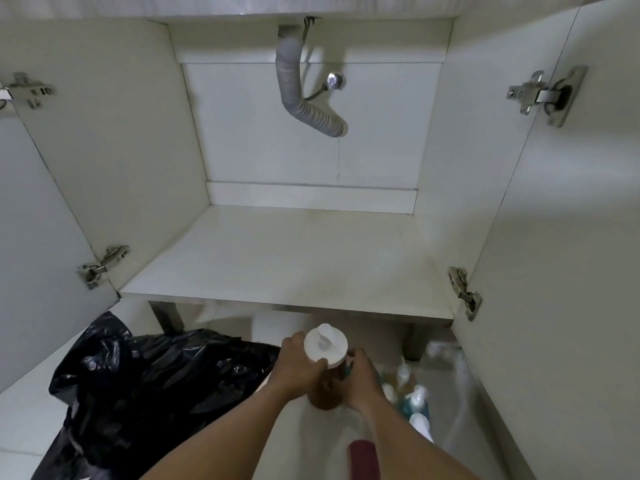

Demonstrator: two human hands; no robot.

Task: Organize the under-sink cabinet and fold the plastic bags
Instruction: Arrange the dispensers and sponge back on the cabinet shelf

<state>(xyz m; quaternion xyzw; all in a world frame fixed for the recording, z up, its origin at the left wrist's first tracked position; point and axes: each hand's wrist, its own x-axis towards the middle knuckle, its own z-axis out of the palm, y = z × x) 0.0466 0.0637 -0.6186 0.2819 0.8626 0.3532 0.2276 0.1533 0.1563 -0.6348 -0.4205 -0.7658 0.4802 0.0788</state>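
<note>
A brown pump bottle (pixel 327 393) with a wide white cap and pump head is held upright in front of the under-sink cabinet, just below its front edge. My left hand (pixel 298 367) grips the bottle from the left, thumb on the cap's rim. My right hand (pixel 362 379) wraps around it from the right. The cabinet floor (pixel 277 258) is a bare white shelf, both doors swung wide. A crumpled black plastic bag (pixel 138 393) lies on the floor at the lower left.
A grey corrugated drain hose (pixel 294 84) hangs at the cabinet's back, beside a chrome valve (pixel 335 79). Several white-capped bottles (pixel 412 393), some blue, stand on the floor at right. A dark red object (pixel 363 459) lies near the bottom edge. Hinges jut from both doors.
</note>
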